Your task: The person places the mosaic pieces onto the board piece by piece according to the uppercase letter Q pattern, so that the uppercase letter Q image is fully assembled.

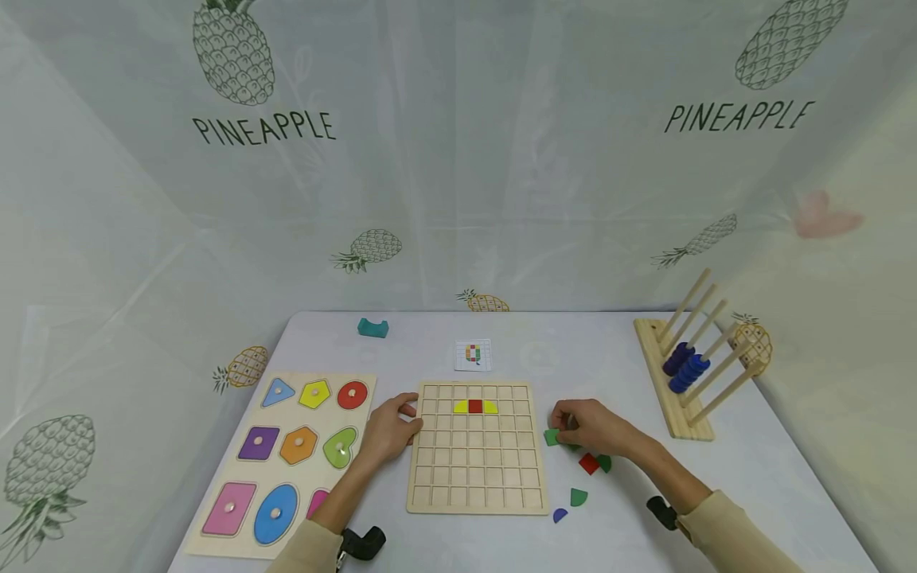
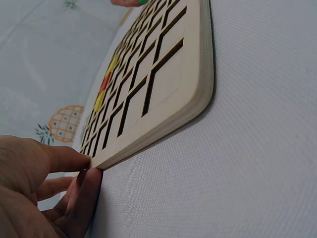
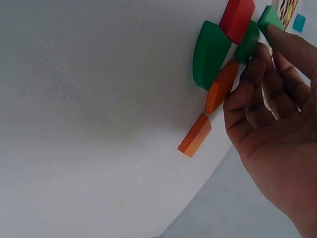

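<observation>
My left hand (image 1: 390, 430) is at the left side of a wooden grid board (image 1: 476, 510), its thumb and finger pinching the edge in the left wrist view. Near the top of the grid, a red square (image 1: 475, 407) sits between two yellow quarter-round pieces. Right of the board, my right hand (image 1: 591, 426) pinches a small green square block (image 3: 268, 19) between thumb and fingers. Close by its fingers lie a red block (image 1: 589, 463), a green quarter-round block (image 3: 210, 55) and orange blocks (image 3: 222, 87). Nearer the front are another green quarter-round (image 1: 579, 497) and a blue piece (image 1: 560, 516).
On the left lies a knobbed shape puzzle board (image 1: 247, 547), partly covered by the left arm. A picture card (image 1: 473, 356) lies behind the grid board, with a teal block (image 1: 373, 328) farther left. A wooden peg stand (image 1: 677, 402) with blue beads stands at the right.
</observation>
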A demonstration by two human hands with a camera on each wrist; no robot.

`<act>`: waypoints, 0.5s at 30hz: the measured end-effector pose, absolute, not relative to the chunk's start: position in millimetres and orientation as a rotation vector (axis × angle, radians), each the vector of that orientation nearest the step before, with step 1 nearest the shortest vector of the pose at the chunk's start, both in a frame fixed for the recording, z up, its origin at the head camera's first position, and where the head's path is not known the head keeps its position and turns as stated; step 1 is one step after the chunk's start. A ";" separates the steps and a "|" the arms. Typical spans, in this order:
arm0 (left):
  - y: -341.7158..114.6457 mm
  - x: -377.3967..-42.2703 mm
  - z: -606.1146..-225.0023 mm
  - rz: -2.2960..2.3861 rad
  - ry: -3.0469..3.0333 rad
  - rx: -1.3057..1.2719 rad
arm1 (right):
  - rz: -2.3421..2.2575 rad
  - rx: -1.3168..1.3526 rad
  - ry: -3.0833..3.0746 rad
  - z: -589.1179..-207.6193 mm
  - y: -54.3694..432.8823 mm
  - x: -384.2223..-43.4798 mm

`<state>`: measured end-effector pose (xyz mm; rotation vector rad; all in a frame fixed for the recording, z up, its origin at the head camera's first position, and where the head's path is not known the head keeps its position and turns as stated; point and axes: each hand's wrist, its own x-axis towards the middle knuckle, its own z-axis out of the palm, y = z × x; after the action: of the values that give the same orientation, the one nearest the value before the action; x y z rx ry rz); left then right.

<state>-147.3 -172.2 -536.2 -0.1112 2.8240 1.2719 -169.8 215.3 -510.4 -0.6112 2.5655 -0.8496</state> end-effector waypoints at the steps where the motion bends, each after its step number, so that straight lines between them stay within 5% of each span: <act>1: -172.2 -147.3 -536.2 1.270 2.824 -0.112 | -0.849 -0.612 2.564 -510.4 215.2 -169.8; 15: -172.7 -148.4 -537.2 1.256 2.816 -0.122 | -0.840 -0.651 2.546 -507.4 212.2 -169.1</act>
<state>-148.4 -172.7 -537.2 -0.1217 2.8162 1.2562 -169.1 212.2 -507.4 -0.6508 2.5460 -0.8402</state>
